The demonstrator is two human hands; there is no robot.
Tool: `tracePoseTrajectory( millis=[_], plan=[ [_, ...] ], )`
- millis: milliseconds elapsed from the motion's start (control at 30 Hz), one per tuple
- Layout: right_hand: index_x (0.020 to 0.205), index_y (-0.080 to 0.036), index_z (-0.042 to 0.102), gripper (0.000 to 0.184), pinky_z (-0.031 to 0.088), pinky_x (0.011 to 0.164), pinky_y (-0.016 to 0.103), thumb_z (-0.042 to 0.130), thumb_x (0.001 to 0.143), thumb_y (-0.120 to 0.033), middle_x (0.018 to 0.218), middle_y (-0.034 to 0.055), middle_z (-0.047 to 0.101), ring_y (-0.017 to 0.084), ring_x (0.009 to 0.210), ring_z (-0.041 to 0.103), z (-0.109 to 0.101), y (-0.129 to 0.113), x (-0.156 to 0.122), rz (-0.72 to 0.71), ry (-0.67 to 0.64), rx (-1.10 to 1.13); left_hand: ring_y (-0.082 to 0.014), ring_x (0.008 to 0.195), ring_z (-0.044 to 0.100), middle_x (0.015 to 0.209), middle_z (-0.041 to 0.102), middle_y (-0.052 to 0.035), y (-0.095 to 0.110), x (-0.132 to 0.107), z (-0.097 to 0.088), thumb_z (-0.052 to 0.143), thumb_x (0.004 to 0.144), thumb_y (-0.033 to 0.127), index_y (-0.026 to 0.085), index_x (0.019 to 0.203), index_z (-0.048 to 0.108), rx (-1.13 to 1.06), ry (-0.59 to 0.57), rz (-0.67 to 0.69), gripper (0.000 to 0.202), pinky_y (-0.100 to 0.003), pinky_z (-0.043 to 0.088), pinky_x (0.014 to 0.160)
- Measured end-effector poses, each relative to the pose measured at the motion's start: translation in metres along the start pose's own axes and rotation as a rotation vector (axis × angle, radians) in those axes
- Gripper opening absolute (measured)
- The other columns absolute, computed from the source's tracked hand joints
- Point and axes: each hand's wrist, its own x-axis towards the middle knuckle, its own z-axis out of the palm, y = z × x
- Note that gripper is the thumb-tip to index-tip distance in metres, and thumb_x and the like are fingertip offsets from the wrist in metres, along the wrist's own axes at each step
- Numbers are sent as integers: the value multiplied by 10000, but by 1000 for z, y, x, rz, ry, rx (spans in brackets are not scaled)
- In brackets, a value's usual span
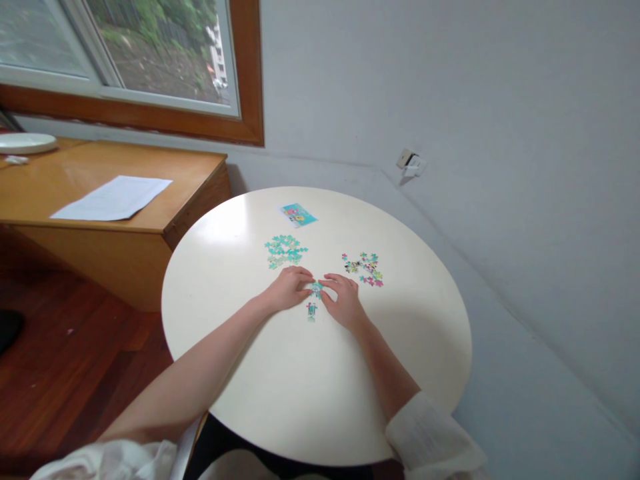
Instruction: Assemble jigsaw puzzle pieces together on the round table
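Between my two hands lies a small cluster of teal and white jigsaw puzzle pieces (316, 289) on the round white table (310, 387). My left hand (289, 288) holds the cluster's left side, thumb and fingers bent together. From the right, my right hand (343, 299) pinches the other side in the same way. Just below, nearer to me, sits another short joined strip of puzzle pieces (311, 311), apart from both hands. Beyond my left hand a loose pile of teal and green pieces (285, 251) is spread out. A multicoloured pile of pieces (367, 269) lies beyond my right hand.
A picture card (299, 215) with a blue background lies near the table's far edge. To the left stands a wooden desk (195, 180) with a sheet of paper (114, 198) on it. A wall socket with a plug (411, 163) is on the wall behind.
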Motion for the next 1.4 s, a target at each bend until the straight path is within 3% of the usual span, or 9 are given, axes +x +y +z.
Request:
tracePoseTrajectory(
  millis=[633,1400],
  plan=[
    [940,-240,681,208,318,952,426,572,762,-235,1083,66,641,215,1056,559,-2,-3,0,-2,-11,12,-225,998,585,1081,628,-123,3,-3,-9,540,787,205,170,1010,690,34,-80,7,270,-360,453,912],
    [1003,-288,677,226,304,938,409,609,787,-291,1124,53,622,205,1084,534,-7,-7,-1,-16,-83,-38,-230,1032,569,1107,593,-131,2,-5,-17,578,761,189,161,956,693,28,-113,-27,228,-352,452,923]
  ],
)
